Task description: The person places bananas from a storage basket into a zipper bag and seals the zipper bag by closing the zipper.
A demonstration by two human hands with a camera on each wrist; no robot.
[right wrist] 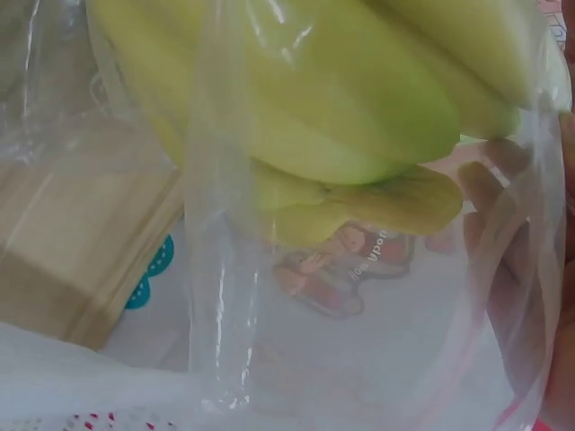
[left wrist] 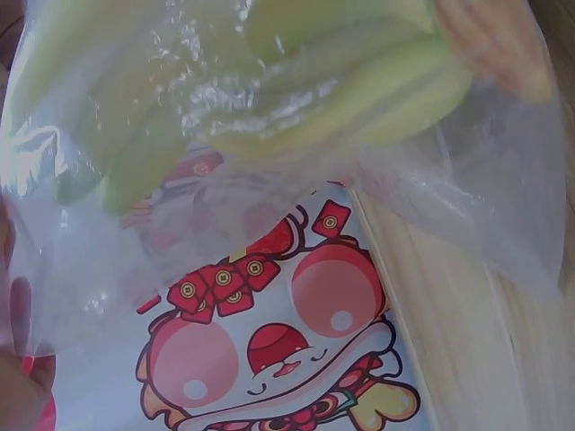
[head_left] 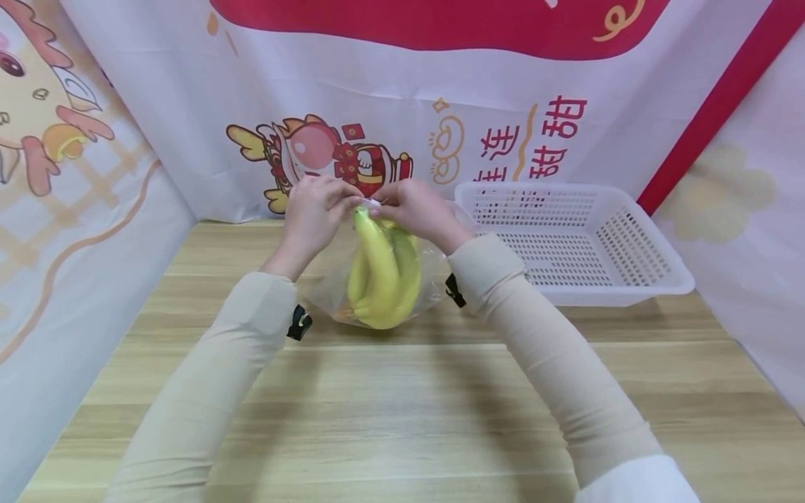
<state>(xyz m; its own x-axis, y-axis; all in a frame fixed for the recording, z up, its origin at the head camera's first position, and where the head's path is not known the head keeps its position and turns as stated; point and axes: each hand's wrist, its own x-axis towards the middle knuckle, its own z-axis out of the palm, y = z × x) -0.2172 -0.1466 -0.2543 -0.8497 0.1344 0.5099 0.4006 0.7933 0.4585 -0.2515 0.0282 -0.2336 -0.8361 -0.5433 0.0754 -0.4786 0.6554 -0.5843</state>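
A bunch of yellow bananas (head_left: 380, 279) is inside a clear plastic bag (head_left: 323, 290). In the head view, my left hand (head_left: 317, 213) and right hand (head_left: 421, 213) meet above the bananas, both pinching the gathered top of the bag around a small white piece (head_left: 370, 203). The left wrist view shows the bag (left wrist: 449, 180) close up, with a brownish-orange thing (left wrist: 499, 45) inside it, its kind unclear. In the right wrist view, fingers of my right hand (right wrist: 530, 287) show behind the clear plastic, beside the banana tips (right wrist: 395, 202).
To the right of the bag, a white perforated plastic basket (head_left: 654, 290) stands on the wooden table (head_left: 377, 419), close to my right forearm. Printed white cloth (head_left: 352, 77) hangs behind the table and along both sides.
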